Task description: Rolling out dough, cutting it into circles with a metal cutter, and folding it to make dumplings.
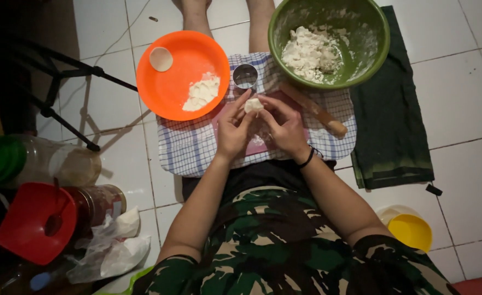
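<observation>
Floor: white tiles [115, 109], and the person sits right down on them, legs stretched out, a checked cloth [189, 147] spread between the knees with a pink board [254, 146] on top.
Dough piece: there it is, a small white lump [253, 105], held up just above the board, pinched between both hands.
Left hand: left hand [233, 130] has its fingers curled together around the lump's near side, thumb pressing in.
Right hand: right hand [285, 127] mirrors it, fingertips closed on the far side; a dark band sits at that wrist.
Green bowl: big green bowl [328, 43] just beyond the hands, crumbly dough heaped inside, flour smeared up the walls.
Orange plate: orange plate [182, 74] beside it on the left, a mound of loose flour and a small pale disc resting on it.
Cutter: a round metal ring [245, 76] stands between plate and bowl, just past the fingertips.
Rolling pin: wooden rolling pin [313, 109] lies slanted under the bowl's edge, near the right hand.
Doing it well: my read is that even pressure from both thumbs matters here, turning the lump so no cracks open, and a dusting from the plate if it sticks.
Edges: jars and a red lid at the left, a dark green cloth on the right.
</observation>
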